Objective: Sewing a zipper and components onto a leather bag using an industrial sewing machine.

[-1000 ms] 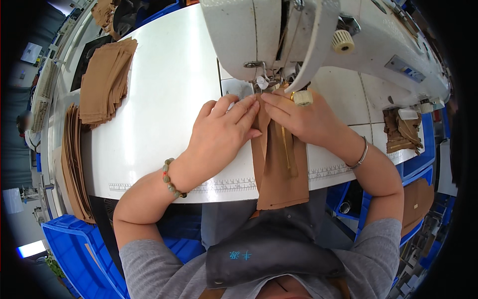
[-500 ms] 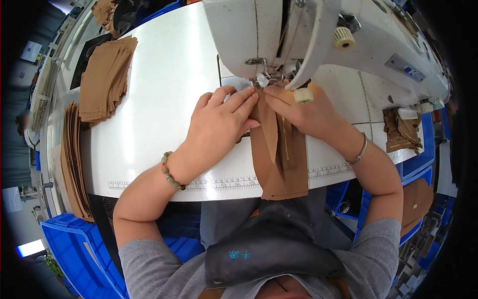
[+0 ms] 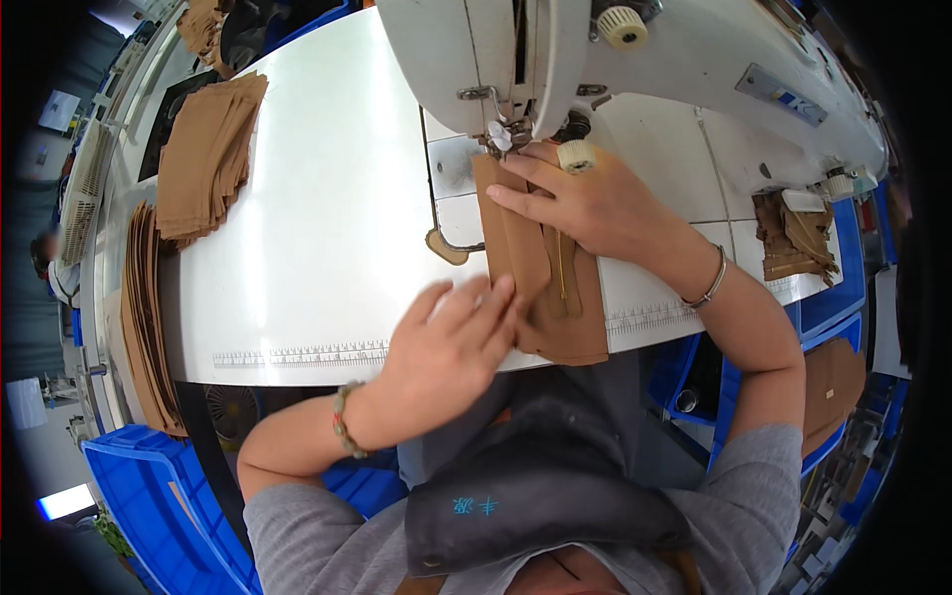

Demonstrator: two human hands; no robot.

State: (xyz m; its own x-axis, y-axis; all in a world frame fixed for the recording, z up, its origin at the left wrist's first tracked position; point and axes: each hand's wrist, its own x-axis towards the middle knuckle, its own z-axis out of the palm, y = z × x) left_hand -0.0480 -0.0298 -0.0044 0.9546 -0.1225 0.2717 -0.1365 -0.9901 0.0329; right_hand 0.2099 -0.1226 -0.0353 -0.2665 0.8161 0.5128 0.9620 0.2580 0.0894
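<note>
your right hand (image 3: 587,198), fingers flat and spread, lies on brown fabric (image 3: 516,238); left hand (image 3: 446,347) half curled at fabric edge, cannot tell grip.

Long brown fabric (image 3: 516,238), layered, partly folded, upper end beneath the sewing machine (image 3: 446,59), gold zipper (image 3: 562,268) running lengthwise

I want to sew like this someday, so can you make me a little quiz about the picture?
1. Multiple choice: which is nearer the needle area of the sewing machine: A) left hand or B) right hand?
2. True or false: a beaded bracelet circles the left wrist.
3. Fill in: the gold zipper shows against ____ fabric.

Key: 1. B. 2. True. 3. Brown.
</note>
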